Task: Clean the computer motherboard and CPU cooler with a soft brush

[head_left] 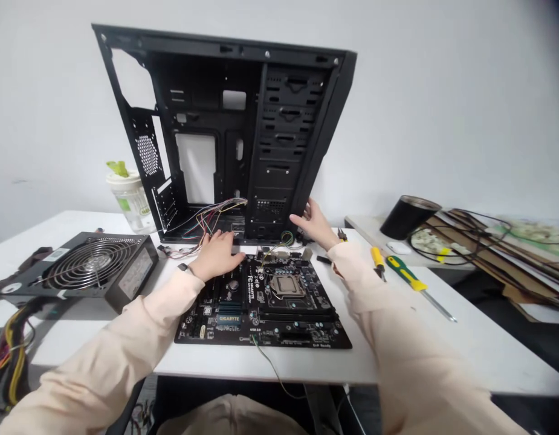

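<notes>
Left hand (pixel 218 257) palm down at the near bottom edge of the case (pixel 279 181), fingers forward on or by the loose wires (pixel 213 214), thumb splayed right. Can't tell if it grips the edge, pinches wires or just rests. Right hand (pixel 315 225) open, thumb and fingers spread against the lower right corner of the case, not wrapped round it.

Key relation: case is straight ahead of both hands, footed on the counter (pixel 306 365), sitting between them and just past them. Both about equally near, left at the bottom edge, right at the corner. Case stands up, open side to the person. Drive bays right, vented rear panel left, so its front points right. Height looks like the long axis, but the wide lens makes that unsure.

Motherboard (pixel 261 305) lies flat between the forearms, this side of the case. Left hand is nearer, over its far left corner. Port edge points at the case, blue lettering reads right way up for the person. Looks longer side to side; foreshortened, so not certain.

Further out: power supply (pixel 98 266), fan up, left of the board; lidded cup (pixel 130 199) behind it. Right: green-handled screwdriver (pixel 403 272), shaft toward the person, beside a yellow-handled tool (pixel 378 258).
</notes>
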Motion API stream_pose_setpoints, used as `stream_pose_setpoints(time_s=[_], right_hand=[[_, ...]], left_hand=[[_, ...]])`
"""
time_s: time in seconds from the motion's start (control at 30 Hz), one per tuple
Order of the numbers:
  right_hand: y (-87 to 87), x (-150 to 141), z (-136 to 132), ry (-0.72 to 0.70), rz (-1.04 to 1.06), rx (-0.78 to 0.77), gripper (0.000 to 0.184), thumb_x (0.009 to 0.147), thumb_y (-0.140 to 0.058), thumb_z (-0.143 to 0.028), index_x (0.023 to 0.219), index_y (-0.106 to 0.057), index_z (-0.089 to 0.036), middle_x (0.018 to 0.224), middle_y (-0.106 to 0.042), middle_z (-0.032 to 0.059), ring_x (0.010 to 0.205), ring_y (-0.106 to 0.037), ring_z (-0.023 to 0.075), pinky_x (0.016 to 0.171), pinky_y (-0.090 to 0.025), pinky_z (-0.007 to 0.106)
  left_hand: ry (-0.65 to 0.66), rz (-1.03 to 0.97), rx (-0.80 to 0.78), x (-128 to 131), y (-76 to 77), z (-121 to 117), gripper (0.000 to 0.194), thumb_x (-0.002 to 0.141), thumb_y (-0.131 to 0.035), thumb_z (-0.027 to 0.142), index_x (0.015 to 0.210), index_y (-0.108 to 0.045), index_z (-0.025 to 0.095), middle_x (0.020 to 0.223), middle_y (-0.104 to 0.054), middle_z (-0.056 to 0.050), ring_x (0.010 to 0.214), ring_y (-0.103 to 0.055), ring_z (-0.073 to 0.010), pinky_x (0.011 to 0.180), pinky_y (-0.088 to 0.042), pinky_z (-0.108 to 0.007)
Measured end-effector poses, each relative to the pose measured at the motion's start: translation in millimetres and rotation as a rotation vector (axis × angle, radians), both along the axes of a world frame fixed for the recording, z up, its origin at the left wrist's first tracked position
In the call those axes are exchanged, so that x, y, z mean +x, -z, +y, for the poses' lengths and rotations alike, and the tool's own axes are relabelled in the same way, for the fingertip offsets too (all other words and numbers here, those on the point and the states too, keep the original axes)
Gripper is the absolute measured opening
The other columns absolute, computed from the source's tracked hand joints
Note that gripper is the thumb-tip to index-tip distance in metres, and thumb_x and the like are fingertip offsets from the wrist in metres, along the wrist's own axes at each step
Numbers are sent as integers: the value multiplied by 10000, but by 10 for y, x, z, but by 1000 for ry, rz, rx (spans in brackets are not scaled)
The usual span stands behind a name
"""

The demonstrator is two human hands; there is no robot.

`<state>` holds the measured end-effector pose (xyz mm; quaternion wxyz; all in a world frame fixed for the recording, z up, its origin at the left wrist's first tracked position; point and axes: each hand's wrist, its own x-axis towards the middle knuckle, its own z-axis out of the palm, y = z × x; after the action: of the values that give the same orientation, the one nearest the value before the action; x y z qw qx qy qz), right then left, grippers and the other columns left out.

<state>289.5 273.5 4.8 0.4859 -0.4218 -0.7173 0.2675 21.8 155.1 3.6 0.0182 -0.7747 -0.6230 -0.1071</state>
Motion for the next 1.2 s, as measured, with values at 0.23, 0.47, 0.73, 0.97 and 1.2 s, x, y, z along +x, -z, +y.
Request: stream_pose_setpoints(time_s=[0.23,0.47,0.73,0.97,1.2], right_hand=[[99,-5,-48,-59,79,-56,723,753,-606,-432,1400,-410,-173,1253,-676,101,1133,-649,238,1039,-488,452],[72,-18,-203,3,105,-66,589,725,-639,-404,1247,-575,-139,1122,-731,104,1096,-663,275,1008,-504,466],[91,-51,-364,55,120,-67,587,741,-642,-413,1257,-573,-142,1090,-737,103,1085,-662,280,1024,-496,488],[89,-62,-482,76,95,-87,569,780,-607,-383,1291,-541,-140,1149,-717,90,1126,-645,273,1054,-488,488],[147,122,-418,87,99,-26,621,769,-630,-457,1311,-498,-184,1325,-614,127,1231,-576,271,1099,-443,473]], left_hand=[[11,57,13,-10,63,2,467,929,-595,428,1308,-533,163,1378,-519,-126,1300,-468,-308,1105,-317,-594],[26,73,12,-19,43,-24,530,931,-539,477,1342,-501,144,1375,-541,-159,1291,-493,-315,1120,-277,-606],[69,71,13,-82,47,-48,547,905,-462,491,1318,-533,141,1361,-565,-176,1265,-523,-335,1116,-250,-625],[88,57,14,-121,71,-63,560,903,-470,478,1329,-528,119,1372,-555,-186,1286,-504,-335,1125,-213,-639],[95,2,19,-173,88,-68,483,956,-360,436,1286,-545,135,1346,-577,-164,1269,-518,-319,1111,-234,-659]])
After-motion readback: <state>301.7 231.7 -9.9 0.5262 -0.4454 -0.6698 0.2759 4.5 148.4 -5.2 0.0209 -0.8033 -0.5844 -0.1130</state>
